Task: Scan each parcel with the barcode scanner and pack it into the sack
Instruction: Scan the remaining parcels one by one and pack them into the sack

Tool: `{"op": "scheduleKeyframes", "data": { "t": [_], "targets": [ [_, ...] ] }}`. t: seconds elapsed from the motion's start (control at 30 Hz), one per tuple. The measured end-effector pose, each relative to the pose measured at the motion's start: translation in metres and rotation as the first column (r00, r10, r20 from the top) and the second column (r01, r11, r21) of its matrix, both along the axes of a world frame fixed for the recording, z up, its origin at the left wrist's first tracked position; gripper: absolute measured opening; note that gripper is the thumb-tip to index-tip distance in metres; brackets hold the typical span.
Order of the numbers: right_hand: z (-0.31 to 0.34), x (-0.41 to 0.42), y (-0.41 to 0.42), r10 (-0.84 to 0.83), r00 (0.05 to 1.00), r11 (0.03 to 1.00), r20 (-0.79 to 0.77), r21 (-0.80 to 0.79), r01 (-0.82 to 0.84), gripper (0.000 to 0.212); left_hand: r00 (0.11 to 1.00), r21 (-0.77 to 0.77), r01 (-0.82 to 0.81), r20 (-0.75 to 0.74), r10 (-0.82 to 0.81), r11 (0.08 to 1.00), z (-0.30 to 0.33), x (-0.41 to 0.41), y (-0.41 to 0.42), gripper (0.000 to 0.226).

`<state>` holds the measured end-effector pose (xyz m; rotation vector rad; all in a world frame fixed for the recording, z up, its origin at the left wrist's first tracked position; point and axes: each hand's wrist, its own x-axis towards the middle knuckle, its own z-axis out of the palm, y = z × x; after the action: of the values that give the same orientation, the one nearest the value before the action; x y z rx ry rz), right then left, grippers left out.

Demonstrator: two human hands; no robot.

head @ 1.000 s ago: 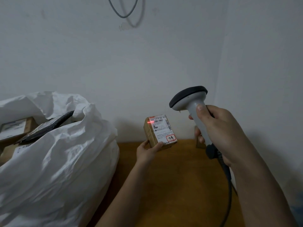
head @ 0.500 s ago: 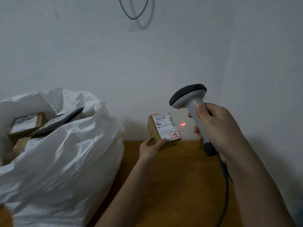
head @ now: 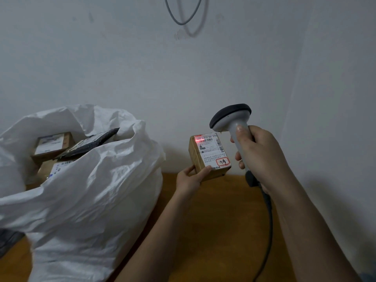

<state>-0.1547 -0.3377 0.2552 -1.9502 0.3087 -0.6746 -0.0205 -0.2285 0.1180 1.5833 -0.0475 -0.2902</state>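
Observation:
My left hand (head: 191, 177) grips the lower end of a small brown cardboard parcel (head: 209, 156), held upright above the table with its white shipping label facing me. A red scan light falls on the barcode at the label's top left. My right hand (head: 262, 157) grips the handle of a grey barcode scanner (head: 231, 117), whose dark head points down at the parcel from the right. The white sack (head: 91, 190) stands open at the left, apart from the parcel, holding several boxes and a dark mailer (head: 91, 142).
A wooden table (head: 219, 220) runs under both arms up to a white wall. The scanner's black cable (head: 267, 226) hangs down along my right forearm. A grey cable loop (head: 183, 13) hangs on the wall above. A dark object (head: 8, 241) lies at the left edge.
The red scan light moved from the wall right of the parcel back onto the label's top barcode. The scanner head now sits closer to the parcel.

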Motion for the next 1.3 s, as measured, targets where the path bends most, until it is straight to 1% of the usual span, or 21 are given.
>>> {"op": "scheduleKeyframes", "data": {
  "t": [0.27,0.4,0.5,0.6,0.67,0.73,0.8,0.9,0.93,0.97,1.07,1.1,1.17,1.23,1.3],
  "targets": [
    [0.005,-0.002,0.002,0.012,0.999,1.0,0.035,-0.01,-0.012,0.038,0.997,-0.009,0.008,0.079,-0.008,1.0,0.016,0.001,0.009,0.085],
    [0.015,0.002,0.005,0.058,0.993,0.997,0.102,0.041,-0.062,0.038,0.982,-0.008,0.013,0.191,-0.011,1.0,0.038,0.002,0.017,0.082],
    [0.022,0.01,0.013,0.103,0.975,0.982,0.194,0.138,-0.131,0.036,0.954,-0.016,-0.032,0.296,0.035,0.999,0.064,-0.001,0.03,0.079],
    [0.027,0.019,0.021,0.113,0.939,0.947,0.326,0.251,-0.201,0.033,0.904,-0.064,-0.128,0.403,0.143,0.99,0.094,-0.002,0.05,0.078],
    [0.027,0.025,0.024,0.102,0.929,0.94,0.357,0.272,-0.208,0.035,0.847,-0.117,-0.236,0.461,0.264,0.965,0.112,0.0,0.067,0.074],
    [0.024,0.031,0.029,0.111,0.926,0.936,0.361,0.275,-0.219,0.037,0.783,-0.181,-0.333,0.493,0.378,0.925,0.127,0.005,0.089,0.068],
    [0.021,0.037,0.034,0.139,0.927,0.93,0.349,0.277,-0.243,0.036,0.721,-0.227,-0.43,0.496,0.484,0.874,0.139,0.011,0.109,0.058],
    [0.016,0.044,0.043,0.185,0.93,0.919,0.318,0.28,-0.278,0.036,0.621,-0.218,-0.608,0.468,0.629,0.763,0.148,0.024,0.139,0.05],
    [0.014,0.046,0.046,0.197,0.93,0.915,0.31,0.282,-0.288,0.036,0.599,-0.194,-0.657,0.453,0.66,0.729,0.15,0.029,0.147,0.05],
    [0.012,0.048,0.047,0.207,0.93,0.912,0.303,0.284,-0.296,0.036,0.589,-0.134,-0.7,0.447,0.674,0.701,0.151,0.035,0.155,0.054],
    [0.008,0.054,0.048,0.225,0.932,0.908,0.284,0.286,-0.306,0.036,0.636,0.208,-0.756,0.463,0.618,0.621,0.146,0.046,0.167,0.082],
    [0.006,0.056,0.047,0.226,0.934,0.908,0.278,0.287,-0.305,0.036,0.646,0.313,-0.756,0.501,0.576,0.576,0.142,0.046,0.166,0.084],
    [0.001,0.059,0.044,0.22,0.937,0.909,0.27,0.293,-0.297,0.036,0.68,0.476,-0.726,0.607,0.412,0.496,0.133,0.045,0.157,0.077],
    [-0.003,0.063,0.04,0.208,0.943,0.909,0.259,0.304,-0.284,0.036,0.709,0.556,-0.687,0.652,0.267,0.467,0.123,0.043,0.145,0.073],
    [-0.007,0.065,0.035,0.197,0.949,0.911,0.248,0.31,-0.271,0.036,0.701,0.577,-0.687,0.685,0.196,0.442,0.114,0.043,0.132,0.072]
  ]
}}
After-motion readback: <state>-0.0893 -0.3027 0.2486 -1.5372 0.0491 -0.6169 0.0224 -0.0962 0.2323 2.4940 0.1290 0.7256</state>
